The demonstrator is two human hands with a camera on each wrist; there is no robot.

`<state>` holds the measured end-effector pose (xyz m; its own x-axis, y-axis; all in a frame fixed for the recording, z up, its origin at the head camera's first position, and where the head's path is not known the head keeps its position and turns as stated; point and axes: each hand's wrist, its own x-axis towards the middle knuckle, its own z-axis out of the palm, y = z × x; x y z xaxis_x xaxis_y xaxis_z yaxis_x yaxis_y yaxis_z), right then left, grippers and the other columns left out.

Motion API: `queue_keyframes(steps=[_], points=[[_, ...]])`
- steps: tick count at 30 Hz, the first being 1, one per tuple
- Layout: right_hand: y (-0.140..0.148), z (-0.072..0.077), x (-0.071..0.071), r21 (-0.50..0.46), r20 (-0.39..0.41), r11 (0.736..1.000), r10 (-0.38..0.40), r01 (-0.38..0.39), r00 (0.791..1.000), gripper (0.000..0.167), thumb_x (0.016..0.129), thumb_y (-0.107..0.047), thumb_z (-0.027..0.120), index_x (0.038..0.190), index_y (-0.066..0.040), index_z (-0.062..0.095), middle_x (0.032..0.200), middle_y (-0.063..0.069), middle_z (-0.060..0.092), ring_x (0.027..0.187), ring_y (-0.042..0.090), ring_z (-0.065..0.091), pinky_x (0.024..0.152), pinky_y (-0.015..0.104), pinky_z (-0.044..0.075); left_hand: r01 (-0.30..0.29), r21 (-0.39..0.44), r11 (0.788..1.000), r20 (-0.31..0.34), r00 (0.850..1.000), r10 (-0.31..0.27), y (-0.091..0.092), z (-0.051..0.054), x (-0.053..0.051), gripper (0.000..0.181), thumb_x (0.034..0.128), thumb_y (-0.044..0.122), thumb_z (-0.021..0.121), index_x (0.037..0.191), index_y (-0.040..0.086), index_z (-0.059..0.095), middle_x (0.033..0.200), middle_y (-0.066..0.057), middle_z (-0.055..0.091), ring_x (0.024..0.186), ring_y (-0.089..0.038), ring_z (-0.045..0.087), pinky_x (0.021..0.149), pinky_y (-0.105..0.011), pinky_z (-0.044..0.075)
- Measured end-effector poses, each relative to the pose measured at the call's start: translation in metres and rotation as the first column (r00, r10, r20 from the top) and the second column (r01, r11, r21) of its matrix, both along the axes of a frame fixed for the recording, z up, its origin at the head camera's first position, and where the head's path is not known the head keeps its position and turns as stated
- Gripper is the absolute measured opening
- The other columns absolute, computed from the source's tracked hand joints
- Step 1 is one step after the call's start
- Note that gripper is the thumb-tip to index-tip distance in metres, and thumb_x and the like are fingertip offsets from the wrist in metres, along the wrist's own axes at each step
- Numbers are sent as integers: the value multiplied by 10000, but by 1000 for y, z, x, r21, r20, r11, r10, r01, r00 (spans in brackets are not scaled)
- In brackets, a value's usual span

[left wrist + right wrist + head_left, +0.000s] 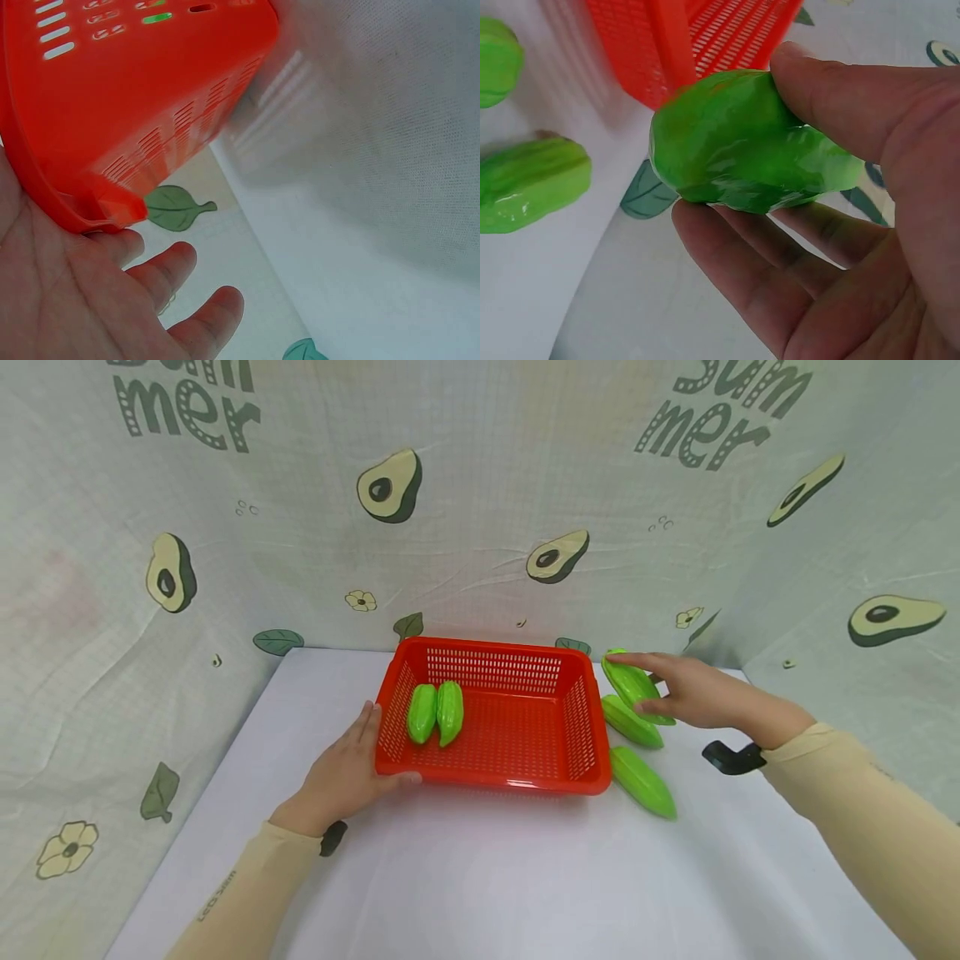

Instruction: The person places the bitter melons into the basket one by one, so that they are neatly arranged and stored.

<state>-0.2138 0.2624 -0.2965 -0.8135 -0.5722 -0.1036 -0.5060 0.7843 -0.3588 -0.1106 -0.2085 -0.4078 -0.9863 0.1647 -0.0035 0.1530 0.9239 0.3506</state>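
Note:
In the head view my right hand (693, 689) pinches a ridged green fruit (630, 681) between thumb and fingers, above the table beside the basket's right end. The right wrist view shows this held fruit (735, 146) close up, thumb on top and fingers beneath. My left hand (348, 777) touches the near left corner of a red plastic basket (495, 781), fingers straight along its left side and thumb by the front rim. Inside the basket, towards its left end, two similar green fruits (422, 714) lie side by side.
Right of the basket, two more green fruits lie on the white table (480, 877): one (633, 722) partly under the held fruit, another (643, 782) nearer the front. A pale cloth (465, 568) printed with avocados hangs behind and at both sides.

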Motion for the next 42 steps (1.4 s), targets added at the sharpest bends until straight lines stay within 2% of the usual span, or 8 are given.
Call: queue_keyframes(steps=[2, 6, 10, 17, 24, 32, 37, 42], points=[[-8, 2, -2, -7, 2, 1000, 10, -10, 1000, 789, 869, -187, 798, 1540, -282, 395, 1476, 162, 463, 1098, 315, 600, 769, 402, 591, 0, -3, 1000, -3, 1000, 0, 0, 0, 0, 1301, 750, 849, 550, 1560, -69, 109, 1616, -264, 142, 1446, -454, 229, 1067, -574, 374], [-21, 5, -5, 0, 8, 999, 38, -38, 999, 779, 871, -191, 796, 1539, -260, 401, 1470, 171, 467, 995, 256, 607, 768, 374, 585, 2, 0, 1000, -4, 1000, -2, 0, -1, 0, 1298, 751, 843, 559, 1561, -67, 112, 1616, -261, 144, 1446, -453, 231, 1065, -571, 380], [-31, 5, -8, -3, 17, 998, 65, -65, 998, 779, 869, -181, 798, 1539, -244, 404, 1474, 155, 471, 1024, 247, 591, 793, 370, 579, 3, 2, 1000, 0, 1000, -3, -1, -2, -1, 1310, 741, 855, 551, 1563, -63, 105, 1618, -258, 138, 1446, -452, 230, 1065, -569, 381], [-45, 3, -14, 13, -7, 992, 127, -127, 992, 772, 877, -156, 790, 1539, -249, 404, 1464, 121, 488, 1034, 235, 579, 828, 400, 554, 1, 0, 1000, -3, 1000, -1, 0, -2, -1, 1305, 747, 844, 566, 1562, -65, 105, 1616, -263, 140, 1440, -458, 241, 1060, -570, 386], [-60, 0, -23, 26, -35, 984, 178, -177, 983, 763, 872, -167, 795, 1529, -258, 418, 1417, 107, 523, 967, 231, 568, 806, 403, 525, 0, 2, 1000, 1, 1000, 0, 0, -3, -2, 1314, 740, 860, 547, 1565, -59, 95, 1619, -259, 133, 1441, -459, 239, 1060, -573, 383], [-99, -3, -34, 3, 33, 983, 182, -183, 983, 774, 892, -203, 777, 1549, -277, 375, 1347, 68, 534, 1008, 249, 538, 840, 408, 507, -10, -8, 1000, 13, 1000, 10, -3, -3, -2, 1339, 720, 891, 518, 1566, -57, 92, 1623, -253, 126, 1445, -456, 232, 1069, -578, 371], [-122, -8, -42, 6, 51, 975, 222, -223, 974, 758, 905, -203, 756, 1553, -261, 367, 1251, 68, 563, 940, 249, 544, 805, 391, 493, 1, -7, 1000, 8, 1000, -1, -2, -4, -3, 1333, 726, 885, 519, 1564, -61, 92, 1622, -256, 121, 1445, -459, 230, 1066, -575, 374], [-139, -14, -48, 1, 122, 979, 202, -204, 972, 791, 897, -172, 739, 1563, -310, 335, 1342, 38, 535, 987, 242, 558, 848, 379, 509, 4, -7, 1000, 7, 1000, -4, -1, -5, -4, 1329, 731, 885, 512, 1564, -60, 90, 1625, -252, 114, 1447, -455, 225, 1075, -572, 365]])
